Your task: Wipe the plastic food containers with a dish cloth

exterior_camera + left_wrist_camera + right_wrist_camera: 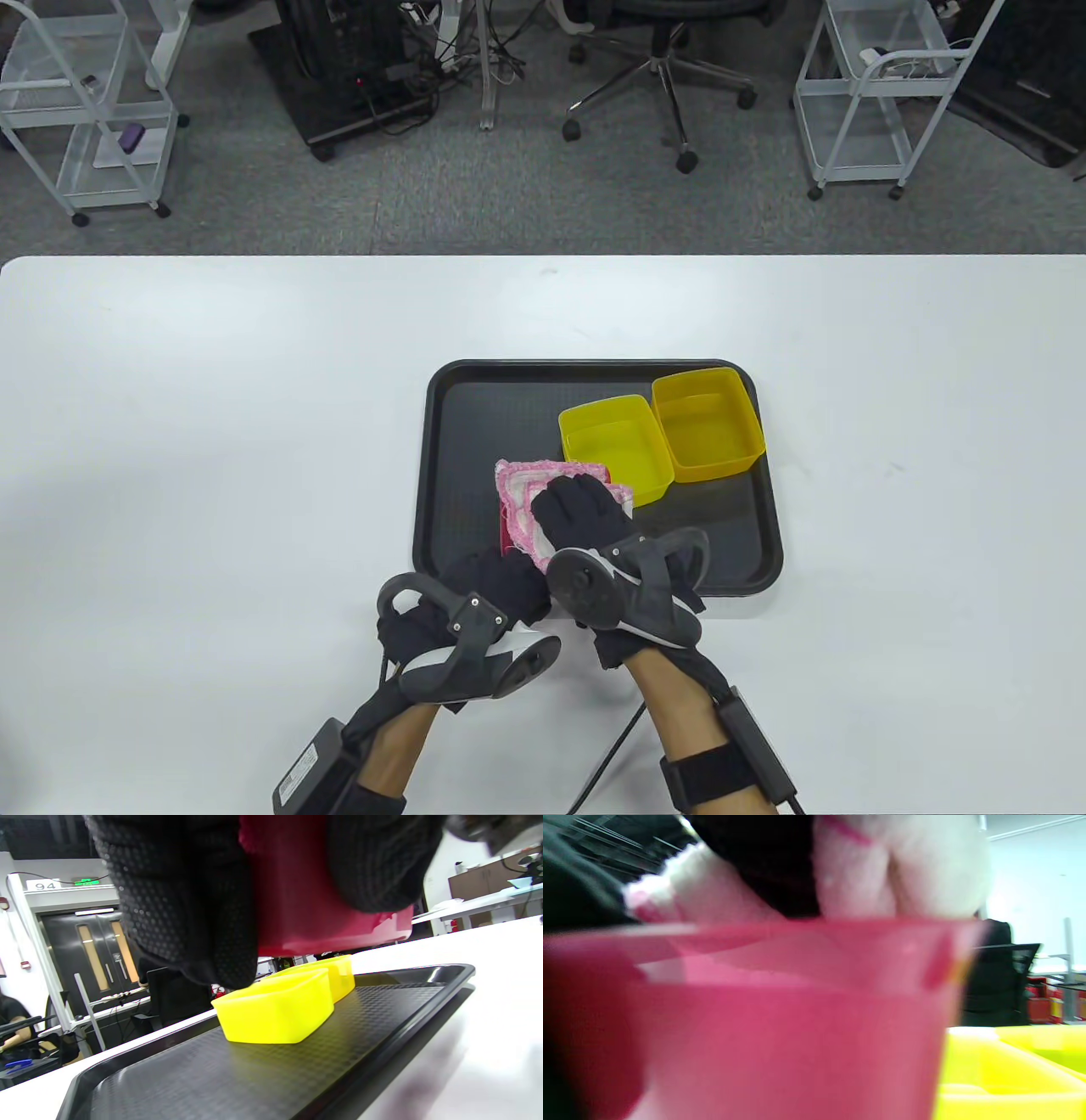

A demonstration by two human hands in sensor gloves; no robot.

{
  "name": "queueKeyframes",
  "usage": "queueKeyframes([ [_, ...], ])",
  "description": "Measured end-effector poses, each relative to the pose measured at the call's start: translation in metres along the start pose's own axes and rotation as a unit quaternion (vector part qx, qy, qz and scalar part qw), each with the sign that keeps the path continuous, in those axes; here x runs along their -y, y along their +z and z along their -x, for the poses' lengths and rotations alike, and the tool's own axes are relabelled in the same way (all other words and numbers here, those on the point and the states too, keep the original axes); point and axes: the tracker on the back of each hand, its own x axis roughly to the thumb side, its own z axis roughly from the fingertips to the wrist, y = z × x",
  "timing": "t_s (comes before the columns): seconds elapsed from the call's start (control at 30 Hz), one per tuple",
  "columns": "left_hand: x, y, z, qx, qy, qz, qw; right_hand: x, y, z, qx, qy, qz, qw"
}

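Note:
A red plastic container (pixel 506 536) is held above the black tray (pixel 462 407) by my left hand (pixel 496 586), which grips its near side; in the left wrist view the container (pixel 305 904) hangs clear of the tray between my fingers (pixel 191 908). My right hand (pixel 577 509) presses a pink and white dish cloth (pixel 522 488) down into the container's opening. The right wrist view shows the red wall (pixel 780 1018) close up with the cloth (pixel 895 866) above its rim. Two yellow containers (pixel 615 446) (pixel 708 422) sit open on the tray's far right.
The tray lies in the middle of a white table (pixel 212 441). Its left half (pixel 462 475) is bare black surface. Beyond the table's far edge stand white wire carts (pixel 85 110) and an office chair (pixel 662 68) on grey carpet.

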Motion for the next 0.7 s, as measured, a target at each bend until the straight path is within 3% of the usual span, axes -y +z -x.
queueKeyframes([
  [0.07, -0.002, -0.002, -0.007, 0.010, 0.000, -0.003, 1.000, 0.000, -0.006, 0.003, -0.025, -0.005, -0.038, 0.999],
  [0.23, -0.004, -0.004, -0.008, 0.005, 0.003, -0.013, 1.000, 0.003, -0.010, 0.003, -0.045, -0.035, -0.053, 0.997],
  [0.37, -0.013, 0.000, -0.007, -0.003, 0.012, -0.064, 0.998, -0.003, -0.015, -0.002, -0.044, -0.032, -0.098, 0.994],
  [0.4, -0.012, -0.002, -0.007, -0.001, 0.012, -0.040, 0.999, -0.003, -0.015, -0.001, -0.045, -0.033, -0.091, 0.994],
  [0.5, -0.010, 0.000, -0.004, -0.003, 0.010, -0.045, 0.999, -0.008, -0.018, 0.001, -0.054, -0.066, -0.104, 0.991],
  [0.57, -0.008, 0.001, -0.003, -0.002, 0.010, -0.040, 0.999, -0.012, -0.019, 0.006, -0.073, -0.137, -0.162, 0.974],
  [0.63, -0.005, 0.001, -0.001, -0.005, -0.006, -0.035, 0.999, -0.015, -0.019, 0.013, -0.086, -0.229, -0.213, 0.946],
  [0.7, -0.001, 0.000, 0.004, -0.019, -0.024, -0.036, 0.999, -0.020, -0.016, 0.022, -0.103, -0.369, -0.265, 0.885],
])
